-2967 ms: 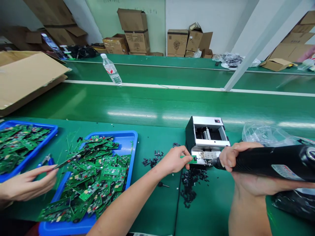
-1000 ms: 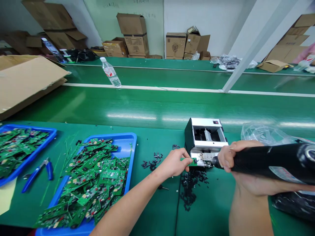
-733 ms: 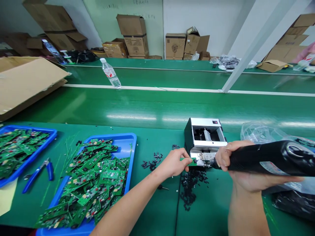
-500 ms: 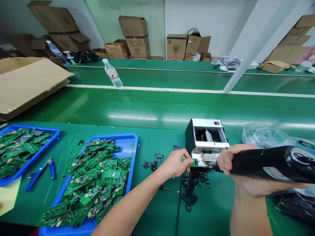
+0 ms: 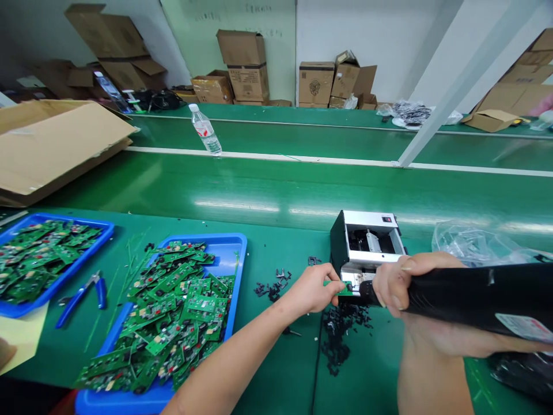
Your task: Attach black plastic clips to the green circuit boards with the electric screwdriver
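My left hand [image 5: 318, 287] pinches a small green circuit board [image 5: 345, 289] at the front of a silver and black machine [image 5: 369, 237]. In my right hand [image 5: 395, 286] lies a thick black electric screwdriver [image 5: 460, 294], held almost level. Its nose points left and meets the right end of the board; the exact contact is hidden. Small black plastic parts [image 5: 339, 340] lie in a heap below the board, and more black plastic parts [image 5: 274, 285] are scattered left of my left hand.
A blue tray [image 5: 242, 253] full of circuit boards stands to the left, with another blue tray [image 5: 108, 229] beyond it. Blue-handled cutters [image 5: 80, 300] lie between them. A water bottle [image 5: 206, 131] stands farther back. Clear plastic bags [image 5: 475, 242] lie at right.
The electric screwdriver and my right hand have moved left, bringing its nose against the board's end. My left hand still holds the board. The whole view has shifted slightly.
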`<state>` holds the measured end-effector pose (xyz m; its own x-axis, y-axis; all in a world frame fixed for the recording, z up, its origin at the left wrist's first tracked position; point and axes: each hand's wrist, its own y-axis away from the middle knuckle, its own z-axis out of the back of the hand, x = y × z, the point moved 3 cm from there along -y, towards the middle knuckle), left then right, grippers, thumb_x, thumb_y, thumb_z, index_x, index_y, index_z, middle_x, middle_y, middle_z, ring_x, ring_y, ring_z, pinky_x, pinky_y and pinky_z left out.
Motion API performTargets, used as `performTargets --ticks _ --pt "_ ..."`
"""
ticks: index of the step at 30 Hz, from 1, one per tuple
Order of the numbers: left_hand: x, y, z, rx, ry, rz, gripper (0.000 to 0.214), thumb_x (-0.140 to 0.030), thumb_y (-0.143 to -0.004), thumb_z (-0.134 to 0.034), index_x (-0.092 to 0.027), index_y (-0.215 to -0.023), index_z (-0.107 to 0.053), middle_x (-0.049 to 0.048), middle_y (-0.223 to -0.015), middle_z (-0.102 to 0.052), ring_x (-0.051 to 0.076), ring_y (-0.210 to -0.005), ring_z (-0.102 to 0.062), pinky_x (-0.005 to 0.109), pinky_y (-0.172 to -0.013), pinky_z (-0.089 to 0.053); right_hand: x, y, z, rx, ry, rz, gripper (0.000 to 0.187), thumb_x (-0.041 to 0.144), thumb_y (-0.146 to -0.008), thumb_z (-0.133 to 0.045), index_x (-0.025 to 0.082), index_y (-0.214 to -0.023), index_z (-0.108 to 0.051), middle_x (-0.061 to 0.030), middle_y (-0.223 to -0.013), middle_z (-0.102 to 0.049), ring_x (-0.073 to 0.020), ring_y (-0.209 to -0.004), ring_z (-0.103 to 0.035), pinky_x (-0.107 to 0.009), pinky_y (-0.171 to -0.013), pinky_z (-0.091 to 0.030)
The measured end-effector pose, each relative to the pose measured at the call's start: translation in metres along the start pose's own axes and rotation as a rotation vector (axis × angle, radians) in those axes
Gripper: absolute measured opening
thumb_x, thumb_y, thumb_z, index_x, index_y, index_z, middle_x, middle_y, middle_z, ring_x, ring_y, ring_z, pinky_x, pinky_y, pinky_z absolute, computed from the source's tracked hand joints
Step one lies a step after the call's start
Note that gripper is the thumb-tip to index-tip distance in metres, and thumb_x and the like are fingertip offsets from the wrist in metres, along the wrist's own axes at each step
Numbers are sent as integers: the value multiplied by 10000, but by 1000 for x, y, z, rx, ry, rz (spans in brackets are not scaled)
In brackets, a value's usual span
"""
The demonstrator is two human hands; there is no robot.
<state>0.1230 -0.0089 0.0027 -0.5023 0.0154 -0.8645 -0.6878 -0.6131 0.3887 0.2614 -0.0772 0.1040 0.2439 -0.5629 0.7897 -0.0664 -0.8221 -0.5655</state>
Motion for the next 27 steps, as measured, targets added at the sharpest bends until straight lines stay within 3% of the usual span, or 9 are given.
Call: performTargets --ticks 6,11,17,21,24,27 --pt "0 -1 0 -3 15 -3 192 -375 -852 -536 -192 -805 -567 -15 -635 -681 106 -507 -477 218 -549 -348 -10 4 -5 -212 22 -104 834 953 -645 -350 281 -980 -713 22 -522 -586 -134 -347 -460 -300 -387 -392" --pt "-1 0 0 2 3 -13 177 -360 -850 -539 -192 -806 -574 -17 -639 -681 113 -541 -503 222 -582 -358 -11 5 -1 -177 1 -142 848 959 -612 -390 259 -960 -719 5 -518 -591 -160 -364 -490 -325 -399 -413" --pt "-2 0 1 8 4 1 184 -371 -859 -532 -197 -806 -559 -24 -630 -676 107 -517 -488 220 -569 -355 -13 6 6 25 -25 -142 849 925 -612 -464 256 -1075 -709 -17 -567 -619 -195 -413 -542 -356 -422 -442" --pt "-2 0 1 13 0 6 181 -367 -859 -529 -195 -822 -570 -24 -632 -674 110 -530 -497 220 -567 -355 -18 4 4 -54 -9 -145 750 892 -654 -467 286 -1016 -721 8 -534 -590 -174 -375 -499 -331 -397 -420" --pt "0 0 0 8 -2 -3 182 -368 -859 -528 -194 -828 -574 -22 -638 -673 114 -542 -501 220 -566 -354 -21 3 0 -68 6 -159 776 926 -613 -458 259 -896 -737 8 -495 -560 -167 -356 -475 -313 -364 -388" --pt "1 -1 0 -4 -6 -14 167 -356 -855 -531 -197 -819 -568 -25 -632 -669 112 -542 -495 219 -570 -352 -21 4 -2 -86 4 -145 773 921 -611 -476 253 -892 -743 15 -479 -554 -159 -348 -474 -295 -343 -367"
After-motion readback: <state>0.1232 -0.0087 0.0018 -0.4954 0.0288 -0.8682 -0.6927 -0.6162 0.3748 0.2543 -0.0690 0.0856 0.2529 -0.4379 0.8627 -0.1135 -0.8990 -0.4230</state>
